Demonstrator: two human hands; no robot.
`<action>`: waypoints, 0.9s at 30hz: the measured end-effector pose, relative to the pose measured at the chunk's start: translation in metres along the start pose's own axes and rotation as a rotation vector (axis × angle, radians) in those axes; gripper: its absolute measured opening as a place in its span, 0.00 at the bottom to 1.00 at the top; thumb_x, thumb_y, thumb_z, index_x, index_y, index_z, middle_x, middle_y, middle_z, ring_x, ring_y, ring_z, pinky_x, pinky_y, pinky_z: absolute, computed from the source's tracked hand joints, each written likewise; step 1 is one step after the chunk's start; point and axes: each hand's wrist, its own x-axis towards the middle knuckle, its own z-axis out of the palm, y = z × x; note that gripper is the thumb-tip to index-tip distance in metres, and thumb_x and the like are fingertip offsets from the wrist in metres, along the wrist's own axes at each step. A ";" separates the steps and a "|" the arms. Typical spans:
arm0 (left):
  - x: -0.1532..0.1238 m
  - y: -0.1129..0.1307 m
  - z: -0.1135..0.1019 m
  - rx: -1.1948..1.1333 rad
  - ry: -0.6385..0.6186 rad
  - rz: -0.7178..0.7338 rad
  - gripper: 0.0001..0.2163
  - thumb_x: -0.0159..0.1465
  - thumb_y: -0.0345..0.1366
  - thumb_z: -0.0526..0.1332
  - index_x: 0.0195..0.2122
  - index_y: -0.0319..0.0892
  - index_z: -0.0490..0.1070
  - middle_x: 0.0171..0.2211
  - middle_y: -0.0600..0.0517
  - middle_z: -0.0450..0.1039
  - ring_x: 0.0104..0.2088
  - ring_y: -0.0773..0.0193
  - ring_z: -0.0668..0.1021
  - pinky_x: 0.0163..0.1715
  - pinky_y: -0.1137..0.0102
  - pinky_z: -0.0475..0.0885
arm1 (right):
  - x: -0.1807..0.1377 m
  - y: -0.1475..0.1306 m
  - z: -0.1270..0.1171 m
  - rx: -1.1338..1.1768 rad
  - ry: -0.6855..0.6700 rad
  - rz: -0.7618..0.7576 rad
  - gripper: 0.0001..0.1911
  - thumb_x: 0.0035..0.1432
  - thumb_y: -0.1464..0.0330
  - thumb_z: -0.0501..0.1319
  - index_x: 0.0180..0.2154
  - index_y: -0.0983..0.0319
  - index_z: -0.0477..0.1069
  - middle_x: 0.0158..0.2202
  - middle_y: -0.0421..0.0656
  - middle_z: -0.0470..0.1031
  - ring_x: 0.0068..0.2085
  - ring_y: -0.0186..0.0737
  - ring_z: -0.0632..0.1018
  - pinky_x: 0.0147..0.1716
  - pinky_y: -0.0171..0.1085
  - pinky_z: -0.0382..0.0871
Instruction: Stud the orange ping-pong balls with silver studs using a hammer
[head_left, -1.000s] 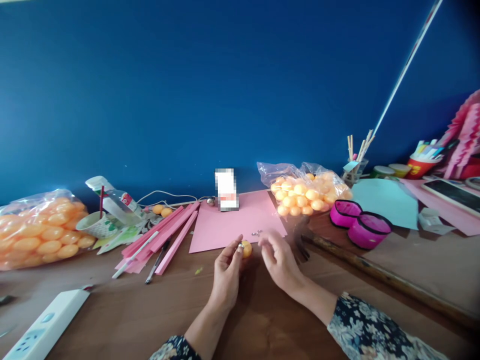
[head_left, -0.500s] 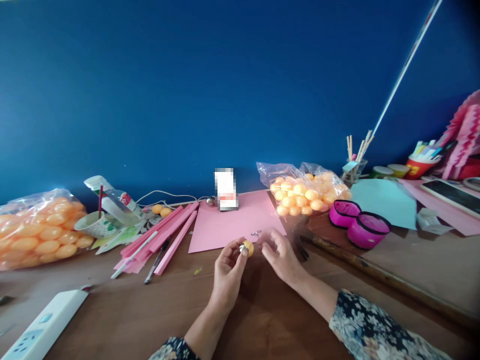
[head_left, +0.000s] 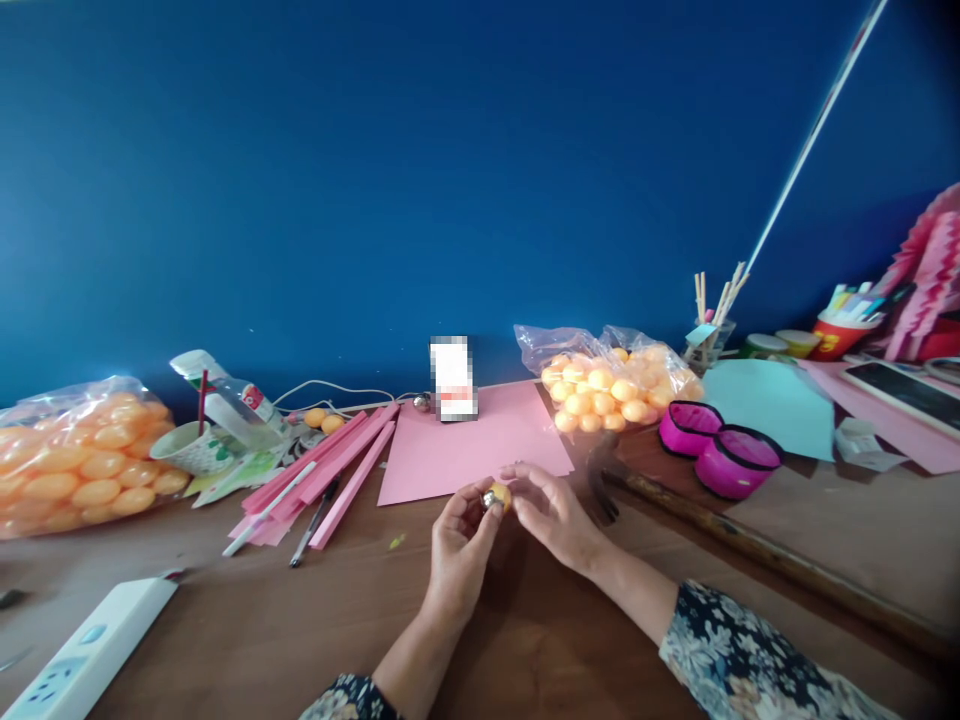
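Note:
Pinched in the fingertips of my left hand (head_left: 459,535) is a small orange ping-pong ball (head_left: 504,492). A shiny silver ball-like piece (head_left: 491,498) shows against it, under the same fingers; whether the two are joined I cannot tell. My right hand (head_left: 553,515) is close on the ball's right side, its thumb and fingers apart and curved around that side. Whether its fingertips touch the ball is unclear. Both hands are above the near edge of a pink paper sheet (head_left: 450,455) on the brown table (head_left: 360,630).
A hammer (head_left: 697,505) lies right of my hands, by magenta cuffs (head_left: 739,465). Bags of orange balls (head_left: 600,392) stand behind and at far left (head_left: 90,460). Pink strips (head_left: 330,460), a pen (head_left: 313,525) and a power strip (head_left: 94,645) lie left. A phone (head_left: 454,380) stands behind.
My right hand has moved slightly left, in to the ball. Small silver bits seen by its fingertips before are now mostly hidden. My left hand still pinches the ball.

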 end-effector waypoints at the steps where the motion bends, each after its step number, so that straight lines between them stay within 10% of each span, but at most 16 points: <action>1: 0.001 -0.001 -0.001 -0.003 0.004 0.002 0.15 0.53 0.34 0.64 0.42 0.39 0.70 0.40 0.46 0.75 0.42 0.60 0.76 0.45 0.67 0.69 | -0.001 -0.001 0.001 0.017 -0.033 -0.009 0.15 0.51 0.73 0.56 0.43 0.60 0.68 0.44 0.44 0.71 0.44 0.40 0.73 0.41 0.37 0.71; 27: 0.000 -0.002 0.002 0.073 -0.044 0.144 0.10 0.53 0.31 0.62 0.37 0.39 0.68 0.37 0.48 0.70 0.40 0.61 0.75 0.42 0.68 0.71 | 0.000 0.007 0.000 0.266 -0.073 0.192 0.10 0.53 0.63 0.60 0.37 0.61 0.69 0.36 0.42 0.73 0.39 0.39 0.74 0.40 0.38 0.70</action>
